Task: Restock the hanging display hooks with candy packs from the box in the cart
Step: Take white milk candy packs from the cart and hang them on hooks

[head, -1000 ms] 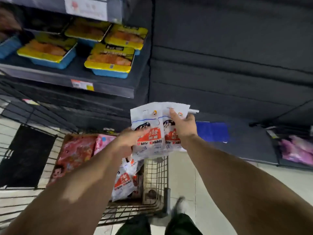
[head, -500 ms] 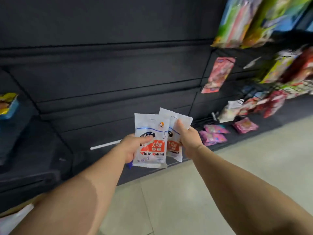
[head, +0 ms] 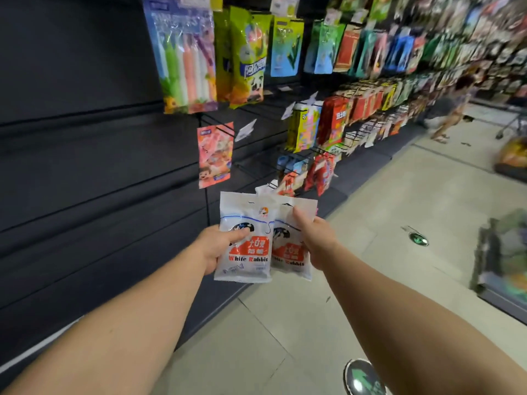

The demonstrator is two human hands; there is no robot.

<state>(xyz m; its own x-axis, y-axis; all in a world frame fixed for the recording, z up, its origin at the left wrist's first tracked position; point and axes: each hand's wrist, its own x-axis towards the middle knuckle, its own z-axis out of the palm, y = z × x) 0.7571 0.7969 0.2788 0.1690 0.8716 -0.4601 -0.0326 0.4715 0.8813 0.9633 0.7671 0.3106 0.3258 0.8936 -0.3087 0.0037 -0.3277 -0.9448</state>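
White plastic pack, front: it is gripped at its left edge by the left hand (head: pixel 214 246), thumb (head: pixel 238 233) pressed on the front.
Second pack (head: pixel 288 246): it is pinched by the right hand (head: pixel 319 243), partly hidden behind the front pack (head: pixel 246 243).
Position: both packs are held upright before the dark wall panel (head: pixel 85 166), below a hanging pink pack (head: pixel 215 155).
Hooks (head: pixel 256 166): seen just behind the packs, not touched.
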